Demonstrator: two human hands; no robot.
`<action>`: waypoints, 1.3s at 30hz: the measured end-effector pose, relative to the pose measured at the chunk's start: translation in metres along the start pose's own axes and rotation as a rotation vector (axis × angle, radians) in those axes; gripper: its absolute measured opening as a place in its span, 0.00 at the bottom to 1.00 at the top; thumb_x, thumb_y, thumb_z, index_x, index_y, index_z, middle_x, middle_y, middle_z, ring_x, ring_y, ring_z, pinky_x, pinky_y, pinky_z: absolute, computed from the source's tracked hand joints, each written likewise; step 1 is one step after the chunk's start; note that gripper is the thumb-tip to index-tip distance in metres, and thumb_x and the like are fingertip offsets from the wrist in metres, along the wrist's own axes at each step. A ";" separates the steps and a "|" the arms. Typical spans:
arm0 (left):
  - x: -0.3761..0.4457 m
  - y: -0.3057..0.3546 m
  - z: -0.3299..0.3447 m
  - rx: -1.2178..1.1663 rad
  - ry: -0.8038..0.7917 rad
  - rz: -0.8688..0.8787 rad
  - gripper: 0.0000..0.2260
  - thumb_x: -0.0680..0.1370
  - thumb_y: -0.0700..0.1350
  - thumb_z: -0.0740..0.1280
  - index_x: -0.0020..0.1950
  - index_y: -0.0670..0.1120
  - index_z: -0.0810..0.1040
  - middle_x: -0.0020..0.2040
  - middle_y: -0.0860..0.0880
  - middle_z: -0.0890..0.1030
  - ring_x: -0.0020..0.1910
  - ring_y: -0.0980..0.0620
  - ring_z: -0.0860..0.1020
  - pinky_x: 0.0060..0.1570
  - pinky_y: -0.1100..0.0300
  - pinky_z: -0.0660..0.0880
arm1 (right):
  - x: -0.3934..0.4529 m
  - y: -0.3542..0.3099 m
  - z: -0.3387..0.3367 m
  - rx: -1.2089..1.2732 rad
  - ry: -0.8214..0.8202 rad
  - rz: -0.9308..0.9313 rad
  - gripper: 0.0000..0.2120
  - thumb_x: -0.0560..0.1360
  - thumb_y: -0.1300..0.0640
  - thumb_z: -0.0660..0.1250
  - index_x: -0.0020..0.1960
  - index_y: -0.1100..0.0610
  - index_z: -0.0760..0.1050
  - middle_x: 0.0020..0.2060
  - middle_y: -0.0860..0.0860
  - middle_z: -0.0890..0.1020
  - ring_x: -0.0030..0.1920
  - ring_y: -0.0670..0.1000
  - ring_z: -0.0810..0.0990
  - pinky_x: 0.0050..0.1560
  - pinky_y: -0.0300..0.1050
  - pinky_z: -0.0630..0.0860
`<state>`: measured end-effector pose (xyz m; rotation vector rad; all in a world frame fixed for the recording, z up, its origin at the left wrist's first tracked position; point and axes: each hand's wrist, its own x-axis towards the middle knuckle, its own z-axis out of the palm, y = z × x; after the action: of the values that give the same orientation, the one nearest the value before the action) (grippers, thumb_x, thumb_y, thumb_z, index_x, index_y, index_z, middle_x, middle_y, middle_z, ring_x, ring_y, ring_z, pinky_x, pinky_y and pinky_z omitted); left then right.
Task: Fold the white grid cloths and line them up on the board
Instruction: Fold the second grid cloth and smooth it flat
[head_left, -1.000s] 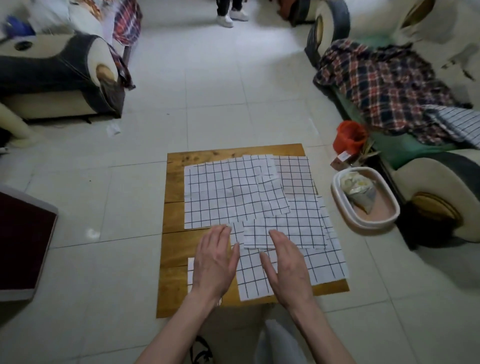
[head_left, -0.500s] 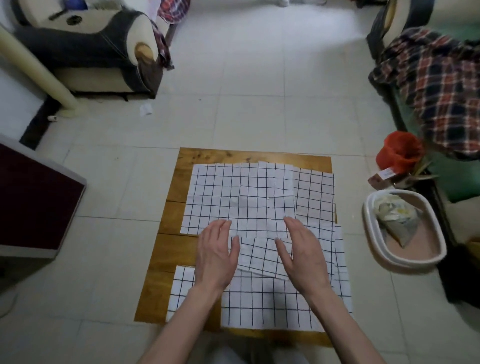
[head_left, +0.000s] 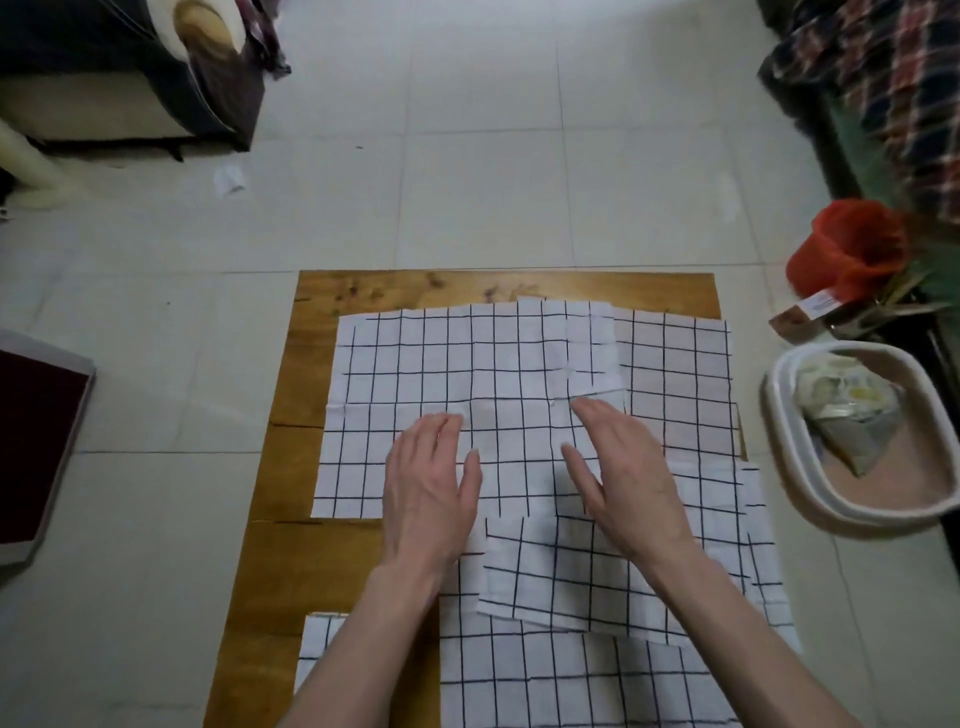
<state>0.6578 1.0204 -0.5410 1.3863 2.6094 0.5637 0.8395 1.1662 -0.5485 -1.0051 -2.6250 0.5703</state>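
Observation:
Several white grid cloths overlap on the wooden board (head_left: 291, 561) on the floor. The largest folded cloth (head_left: 441, 374) covers the board's far left and middle. Another cloth (head_left: 680, 384) lies at the far right, a smaller one (head_left: 566, 582) sits askew in the middle, and a wide one (head_left: 545, 680) spans the near edge. My left hand (head_left: 428, 488) lies flat, fingers straight, on the large cloth. My right hand (head_left: 623, 473) lies flat beside it, fingers straight, across the large cloth and the small one. Neither hand grips anything.
A white oval basin (head_left: 789, 467) holding a bag stands right of the board, with an orange container (head_left: 841, 249) behind it. A plaid cloth (head_left: 893, 88) drapes a sofa at top right. An armchair (head_left: 130, 73) is at top left, a dark panel (head_left: 36, 441) at left.
Both hands have slid forward from the near cloths onto the large far cloth, staying flat. The camera has tilted down and closer to the board.

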 end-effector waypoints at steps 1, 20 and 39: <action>0.004 -0.006 0.013 0.001 -0.010 0.013 0.20 0.85 0.50 0.58 0.72 0.42 0.75 0.67 0.45 0.78 0.69 0.46 0.74 0.73 0.48 0.70 | 0.007 0.006 0.011 -0.011 0.002 -0.013 0.22 0.84 0.53 0.64 0.76 0.59 0.71 0.72 0.54 0.77 0.72 0.55 0.75 0.74 0.55 0.69; 0.054 -0.106 0.120 0.087 -0.008 0.203 0.20 0.85 0.45 0.61 0.77 0.42 0.70 0.76 0.42 0.71 0.76 0.43 0.69 0.73 0.44 0.69 | 0.050 0.067 0.128 -0.061 -0.002 -0.062 0.16 0.80 0.54 0.72 0.68 0.54 0.80 0.70 0.53 0.77 0.69 0.58 0.76 0.67 0.57 0.72; 0.068 -0.116 0.102 -0.094 0.066 0.164 0.06 0.79 0.41 0.73 0.56 0.45 0.83 0.55 0.49 0.81 0.57 0.48 0.77 0.62 0.55 0.68 | 0.087 0.041 0.126 -0.025 -0.047 -0.008 0.04 0.77 0.57 0.75 0.49 0.50 0.82 0.45 0.45 0.80 0.46 0.51 0.75 0.55 0.40 0.59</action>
<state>0.5593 1.0437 -0.6755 1.5868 2.4965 0.7555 0.7517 1.2208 -0.6692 -1.0004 -2.6820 0.5667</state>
